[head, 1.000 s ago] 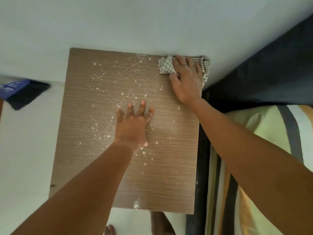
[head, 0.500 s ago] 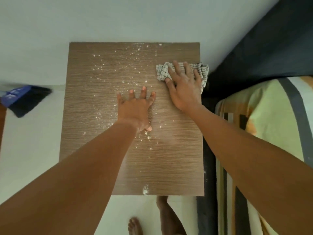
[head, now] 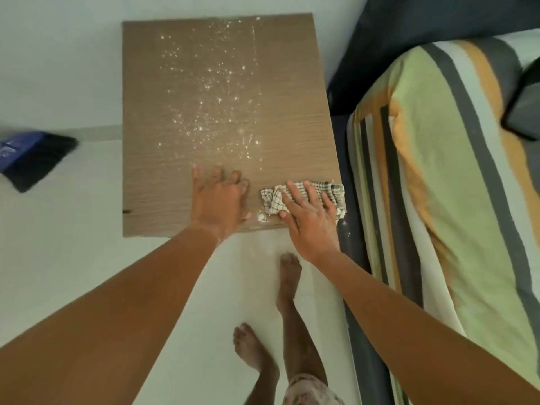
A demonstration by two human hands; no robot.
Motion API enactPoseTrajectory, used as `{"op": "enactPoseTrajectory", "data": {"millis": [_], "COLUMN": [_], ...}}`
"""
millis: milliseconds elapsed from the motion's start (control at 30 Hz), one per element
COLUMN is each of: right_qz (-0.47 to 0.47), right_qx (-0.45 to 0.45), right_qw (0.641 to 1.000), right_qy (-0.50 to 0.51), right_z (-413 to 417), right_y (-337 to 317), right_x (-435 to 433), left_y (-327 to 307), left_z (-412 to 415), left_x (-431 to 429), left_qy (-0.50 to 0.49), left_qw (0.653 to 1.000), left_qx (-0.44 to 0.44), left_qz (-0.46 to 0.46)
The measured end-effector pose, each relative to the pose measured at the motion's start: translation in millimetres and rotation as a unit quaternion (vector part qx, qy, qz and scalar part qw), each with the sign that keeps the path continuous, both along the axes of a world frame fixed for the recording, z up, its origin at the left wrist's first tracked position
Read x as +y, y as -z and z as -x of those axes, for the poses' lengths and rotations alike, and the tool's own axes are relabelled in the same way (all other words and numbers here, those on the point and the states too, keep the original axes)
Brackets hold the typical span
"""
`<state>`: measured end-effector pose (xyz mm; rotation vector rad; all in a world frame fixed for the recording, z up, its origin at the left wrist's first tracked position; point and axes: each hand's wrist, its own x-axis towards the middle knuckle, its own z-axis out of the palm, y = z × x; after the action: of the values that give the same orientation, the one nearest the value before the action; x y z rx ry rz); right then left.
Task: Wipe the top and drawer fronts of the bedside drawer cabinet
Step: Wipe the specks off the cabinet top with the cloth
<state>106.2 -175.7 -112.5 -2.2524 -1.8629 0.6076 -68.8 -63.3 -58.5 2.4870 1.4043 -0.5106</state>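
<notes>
Two hands lie on the cabinet top (head: 204, 68), a brown wood-grain rectangle seen from above, whose long axis runs from the person to the wall (head: 58, 54); its short near edge faces the person. The left hand (head: 217, 201) rests flat near the middle of that near edge, its grip apart, with fingers spread and pointing toward the wall. The right hand (head: 309, 220) presses on one checked cloth (head: 273, 200) at the near right corner of the top; its grip is apart too, fingers straight over the fabric, and the heel of the palm hangs past the near edge. The cloth is bunched, with its long axis across the top, parallel to the near edge, and its right end reaches the right edge. Many white specks (head: 210, 83) dot the middle and far part of the top, one small white heap (head: 262, 216) lies between the two hands, and a strip along the right side shows bare grain. One bed (head: 438, 171) with a striped sheet stands just right of the cabinet, leaving a narrow gap. Pale floor (head: 58, 258) lies open left of the cabinet and before it. One blue brush (head: 32, 162) lies well to the left. Two bare feet (head: 289, 267) stand before the near edge.
</notes>
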Motion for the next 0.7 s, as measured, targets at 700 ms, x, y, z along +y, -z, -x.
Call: {"op": "enactPoseTrajectory", "data": {"millis": [700], "right_qz": [0.001], "right_qx": [0.372], "right_qw": [0.846], "right_qy": [0.382], "right_z": [-2.7], "right_y": [-82.2], "right_x": [-13.4], "left_y": [-10.1], "left_z": [-10.6], "left_x": [5.5], "left_qy": [-0.023], "left_qw": [0.990], "left_qx": [0.095], "left_qz": [0.098]}}
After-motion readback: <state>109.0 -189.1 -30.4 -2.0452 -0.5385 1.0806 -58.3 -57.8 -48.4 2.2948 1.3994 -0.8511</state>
